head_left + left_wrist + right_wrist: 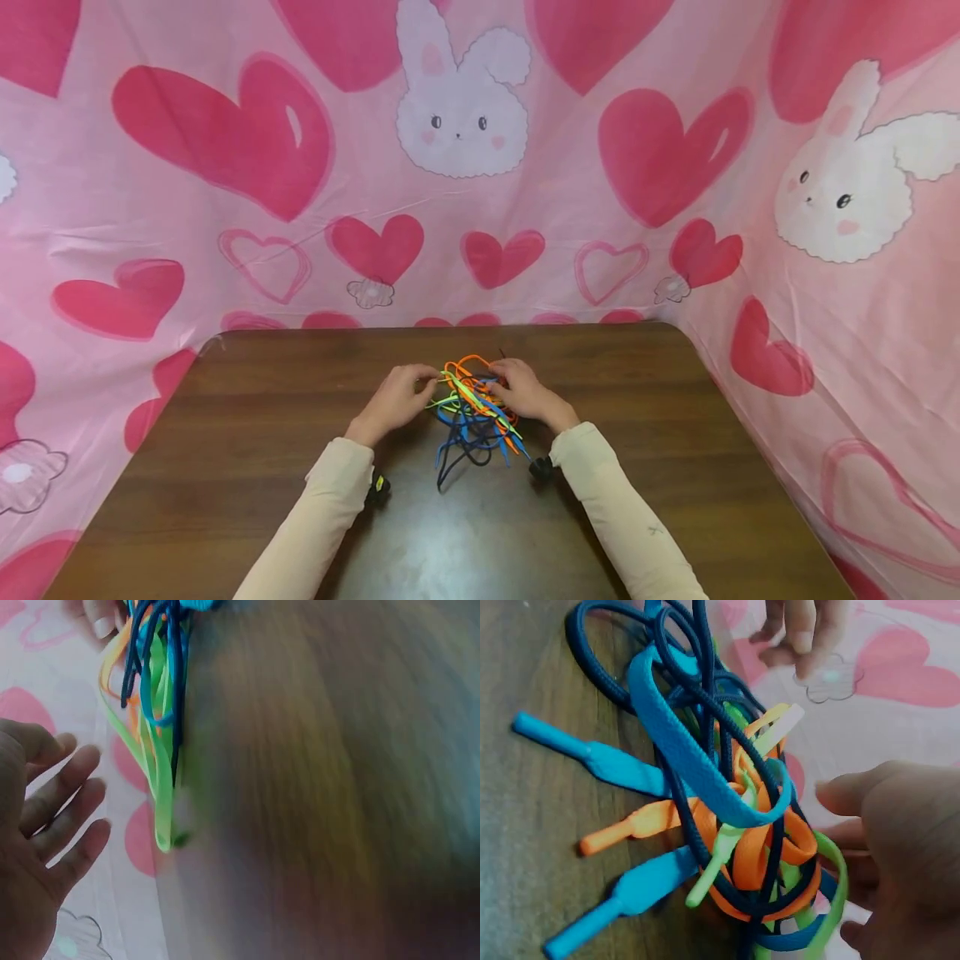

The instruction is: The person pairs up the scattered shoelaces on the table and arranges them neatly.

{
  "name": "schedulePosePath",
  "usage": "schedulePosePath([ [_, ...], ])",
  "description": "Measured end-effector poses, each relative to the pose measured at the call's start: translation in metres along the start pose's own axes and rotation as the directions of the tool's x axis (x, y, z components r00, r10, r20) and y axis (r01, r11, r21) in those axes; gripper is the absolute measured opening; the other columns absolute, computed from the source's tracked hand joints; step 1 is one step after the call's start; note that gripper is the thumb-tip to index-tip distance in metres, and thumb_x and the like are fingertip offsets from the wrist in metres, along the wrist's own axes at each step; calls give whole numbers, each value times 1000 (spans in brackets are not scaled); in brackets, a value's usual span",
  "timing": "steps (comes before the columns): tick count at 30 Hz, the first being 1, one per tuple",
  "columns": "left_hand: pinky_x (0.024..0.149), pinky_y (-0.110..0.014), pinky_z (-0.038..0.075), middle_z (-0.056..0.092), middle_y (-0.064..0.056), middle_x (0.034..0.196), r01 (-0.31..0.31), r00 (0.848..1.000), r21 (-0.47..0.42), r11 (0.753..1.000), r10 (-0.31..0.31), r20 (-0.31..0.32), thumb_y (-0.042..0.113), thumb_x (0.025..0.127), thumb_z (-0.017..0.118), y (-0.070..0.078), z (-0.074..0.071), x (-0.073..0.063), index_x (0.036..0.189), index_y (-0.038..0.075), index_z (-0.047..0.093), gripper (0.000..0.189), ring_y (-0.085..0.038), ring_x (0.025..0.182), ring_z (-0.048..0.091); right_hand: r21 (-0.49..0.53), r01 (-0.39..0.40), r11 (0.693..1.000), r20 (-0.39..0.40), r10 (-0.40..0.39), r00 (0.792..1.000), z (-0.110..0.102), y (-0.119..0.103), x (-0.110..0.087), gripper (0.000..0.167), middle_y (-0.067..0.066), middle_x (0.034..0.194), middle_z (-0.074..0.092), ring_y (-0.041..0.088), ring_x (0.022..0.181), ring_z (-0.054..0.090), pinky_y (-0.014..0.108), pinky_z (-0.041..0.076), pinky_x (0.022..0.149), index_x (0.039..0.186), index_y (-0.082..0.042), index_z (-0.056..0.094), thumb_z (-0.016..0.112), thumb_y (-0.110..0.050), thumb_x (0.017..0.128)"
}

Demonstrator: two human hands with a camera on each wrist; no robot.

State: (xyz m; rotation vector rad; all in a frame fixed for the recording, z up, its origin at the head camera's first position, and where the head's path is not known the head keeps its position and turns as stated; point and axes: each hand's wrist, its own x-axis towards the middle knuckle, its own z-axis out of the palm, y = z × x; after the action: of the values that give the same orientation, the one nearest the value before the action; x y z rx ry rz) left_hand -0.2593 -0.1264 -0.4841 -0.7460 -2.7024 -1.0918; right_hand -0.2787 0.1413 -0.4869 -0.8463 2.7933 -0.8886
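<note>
A tangled heap of shoelaces lies on the brown table: flat blue laces (679,735), orange laces (470,360), lime-green laces (161,787) and a thin round navy lace (592,682). Several stiff lace tips stick out on the near side. At the heap's left, my left hand (397,396) has its fingers loosely bent and spread; the left wrist view shows it apart from the laces. On the right side, my right hand (525,392) is held close around the heap, thumb and fingers apart. Some of its fingers are partly hidden behind laces in the right wrist view.
The dark wood-grain table (247,433) has rounded far corners. Behind and beside it hangs a pink cloth (562,192) with hearts and rabbits. Small black devices (542,468) sit at both wrists, under the cream sleeves (622,508).
</note>
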Motion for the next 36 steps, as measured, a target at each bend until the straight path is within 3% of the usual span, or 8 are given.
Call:
schedulePosePath([
  [3,90,-47,55,74,-10,110,-8,1000,5,1000,8,-22,5,94,68,6,4,4,112,3,76,19,-26,101,67,109,64,992,-103,-52,993,0,-4,-2,30,22,126,67,37,119,61,53,47,103,125,8,66,61,-8,100],
  [6,97,-52,51,72,-12,115,-21,999,8,1000,21,-50,5,93,69,13,8,8,116,2,74,23,-31,111,64,193,96,976,-190,-59,980,-1,-9,-3,19,14,111,73,26,99,69,42,57,87,113,3,74,67,-4,97],
  [10,106,-52,46,69,-13,124,-81,993,14,997,82,-79,5,92,72,21,15,13,125,2,70,33,-32,120,59,244,138,960,-260,-72,963,-2,-16,-7,11,7,99,76,18,86,72,31,59,78,102,-2,78,72,-1,92],
  [14,107,-50,46,66,-13,131,-147,987,0,989,146,-63,6,92,73,28,22,14,131,2,66,40,-31,125,58,282,166,945,-259,-92,962,-4,-22,-11,12,7,97,77,18,86,73,30,60,78,100,-4,78,73,1,91],
  [20,91,-46,57,74,-10,117,-152,988,-87,985,149,-37,6,96,69,35,27,11,122,4,72,26,-24,106,71,306,145,941,-236,-72,969,-10,-31,-17,13,5,98,77,16,85,73,30,60,78,103,-7,78,73,-1,92],
  [25,78,-40,60,78,-9,100,-204,977,-138,969,193,-93,1,94,70,37,26,8,110,4,78,18,-19,87,73,318,138,938,-234,-63,970,-16,-35,-24,15,7,98,77,21,83,74,32,60,76,103,-7,77,75,-1,90],
  [30,74,-39,58,77,-12,94,-234,968,-140,962,219,-120,0,92,72,38,19,4,105,1,78,14,-16,81,70,290,124,949,-212,-63,975,-21,-32,-27,17,8,99,77,17,85,73,29,60,76,107,-4,77,75,-2,90],
  [36,75,-46,59,76,-15,94,-210,977,-146,967,203,-60,-1,92,72,38,12,-3,105,-3,77,14,-18,79,67,242,120,963,-165,-81,983,-28,-24,-34,20,14,102,75,15,82,69,28,58,74,111,1,75,71,2,92],
])
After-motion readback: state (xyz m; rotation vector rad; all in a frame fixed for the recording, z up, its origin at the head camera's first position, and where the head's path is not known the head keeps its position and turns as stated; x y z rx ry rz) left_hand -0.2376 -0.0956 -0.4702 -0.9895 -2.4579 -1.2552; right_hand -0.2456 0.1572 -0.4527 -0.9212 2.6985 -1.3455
